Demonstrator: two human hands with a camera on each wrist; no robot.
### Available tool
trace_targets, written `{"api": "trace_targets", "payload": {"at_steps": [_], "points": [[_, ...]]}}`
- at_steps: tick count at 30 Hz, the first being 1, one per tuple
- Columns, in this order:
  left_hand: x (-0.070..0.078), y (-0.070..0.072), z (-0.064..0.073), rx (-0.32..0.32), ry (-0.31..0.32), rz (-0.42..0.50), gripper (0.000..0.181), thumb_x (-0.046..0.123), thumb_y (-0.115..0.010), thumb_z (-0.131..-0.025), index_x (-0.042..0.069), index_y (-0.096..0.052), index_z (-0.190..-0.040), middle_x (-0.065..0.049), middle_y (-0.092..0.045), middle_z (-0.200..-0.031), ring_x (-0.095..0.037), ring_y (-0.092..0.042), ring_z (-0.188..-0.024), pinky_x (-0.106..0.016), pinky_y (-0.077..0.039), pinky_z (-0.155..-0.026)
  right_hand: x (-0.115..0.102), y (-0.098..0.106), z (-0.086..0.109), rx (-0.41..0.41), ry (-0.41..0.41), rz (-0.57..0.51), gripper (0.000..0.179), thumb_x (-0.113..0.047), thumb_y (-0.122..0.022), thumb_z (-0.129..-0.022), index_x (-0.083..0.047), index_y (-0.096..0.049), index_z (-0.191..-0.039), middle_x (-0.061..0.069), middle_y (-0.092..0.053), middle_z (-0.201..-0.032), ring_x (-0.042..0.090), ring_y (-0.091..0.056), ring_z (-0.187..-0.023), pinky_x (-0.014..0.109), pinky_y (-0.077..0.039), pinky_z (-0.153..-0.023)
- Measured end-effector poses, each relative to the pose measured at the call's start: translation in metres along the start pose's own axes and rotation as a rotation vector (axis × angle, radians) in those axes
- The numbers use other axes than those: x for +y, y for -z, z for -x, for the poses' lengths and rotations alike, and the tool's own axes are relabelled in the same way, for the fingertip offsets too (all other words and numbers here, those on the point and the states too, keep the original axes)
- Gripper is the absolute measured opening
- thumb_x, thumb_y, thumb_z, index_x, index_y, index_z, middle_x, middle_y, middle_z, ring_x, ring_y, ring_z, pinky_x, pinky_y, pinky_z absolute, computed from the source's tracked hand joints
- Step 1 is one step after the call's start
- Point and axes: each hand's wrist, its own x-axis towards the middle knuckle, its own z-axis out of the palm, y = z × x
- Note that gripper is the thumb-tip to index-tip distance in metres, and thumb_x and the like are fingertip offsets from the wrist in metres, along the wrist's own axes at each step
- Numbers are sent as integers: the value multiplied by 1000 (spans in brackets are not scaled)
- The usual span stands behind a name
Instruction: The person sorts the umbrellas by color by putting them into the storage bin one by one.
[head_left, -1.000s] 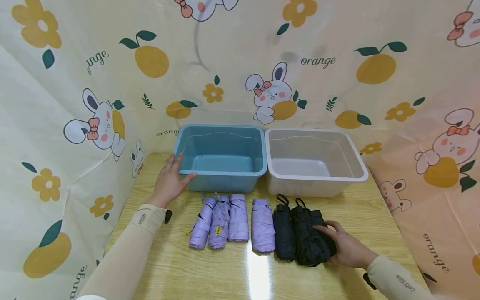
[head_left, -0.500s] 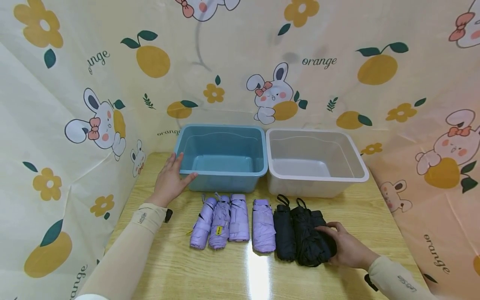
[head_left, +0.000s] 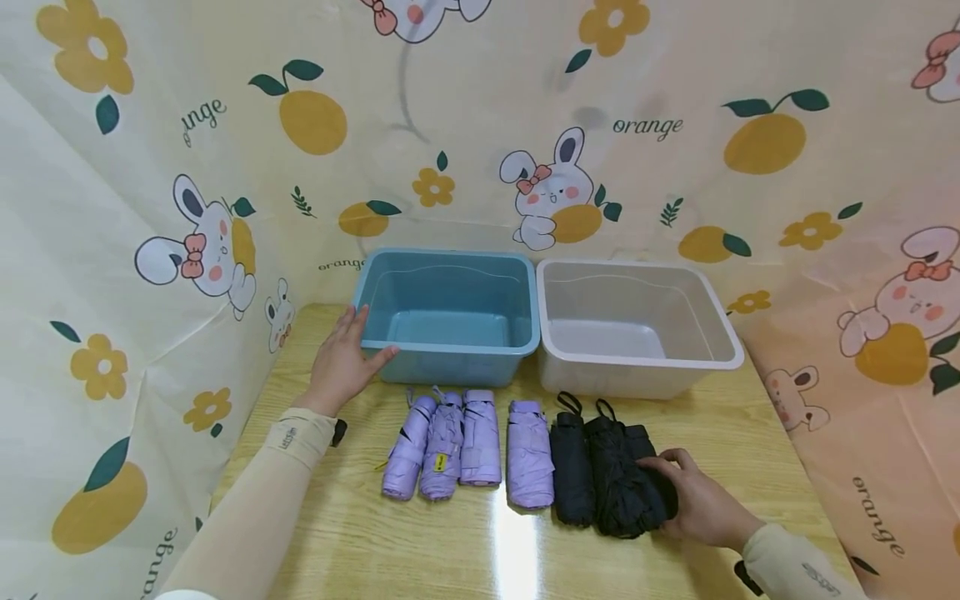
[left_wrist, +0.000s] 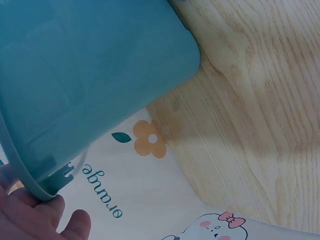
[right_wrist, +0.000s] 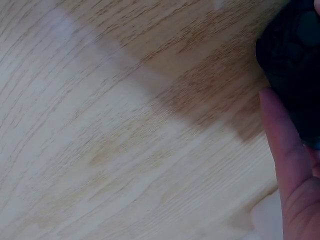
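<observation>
My left hand [head_left: 342, 362] rests against the front left corner of the blue bin [head_left: 450, 367], fingers along its side and thumb at the front rim. In the left wrist view, fingertips [left_wrist: 77, 225] lie by the bin's rim. On the right, my right hand [head_left: 701, 502] grips the rightmost black folded umbrella [head_left: 639, 440], partly hidden by the hand and its neighbour. A finger [right_wrist: 280, 135] lies along that umbrella's side in the right wrist view. Two more black folded umbrellas [head_left: 573, 475] lie beside it, with several purple folded umbrellas [head_left: 531, 458] to their left.
A white bin [head_left: 637, 377] stands right of the blue one, their rims close together. Both bins are empty inside. The wooden table [head_left: 405, 550] is bordered by a patterned cloth [head_left: 465, 108] at the back and both sides.
The whole head view has shifted slightly. Both hands hold their positions, and the umbrellas and bins stay where they were.
</observation>
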Motion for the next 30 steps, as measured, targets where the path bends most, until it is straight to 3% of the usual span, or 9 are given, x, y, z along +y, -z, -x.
{"api": "trace_targets", "payload": {"at_steps": [12,17,23,30], "points": [[0,1,1,14,-14,-7,93,55,-64,-92,0,-25,-156,-29,-19,-159,-44,-19,-146,-62,-25,-111,1,1,5,18,-10,28,92,-21,-94,-56,-21,-53,-138,16,-41,-127,18,-60,-83,33,-51,-63],[1,1,2,17,-8,-13,93,55,-64,-92,0,-25,-156,-28,-19,-160,-43,-19,-146,-63,-25,-111,0,7,10,15,-44,21,93,-18,-94,-56,-19,-52,-139,17,-39,-130,14,-58,-74,31,-48,-58],[-1,-1,3,38,-25,-12,90,55,-65,-92,-1,-30,-154,-30,-21,-158,-43,-20,-146,-61,-26,-111,-1,21,15,26,-91,1,94,-14,-94,-56,-18,-51,-140,20,-37,-132,14,-54,-69,30,-45,-58],[-1,-3,4,43,-30,-17,88,56,-63,-93,0,-33,-154,-29,-19,-159,-42,-18,-147,-59,-25,-112,-10,49,23,58,-47,23,92,-17,-94,-59,-17,-51,-141,18,-37,-131,9,-52,-68,27,-44,-57]]}}
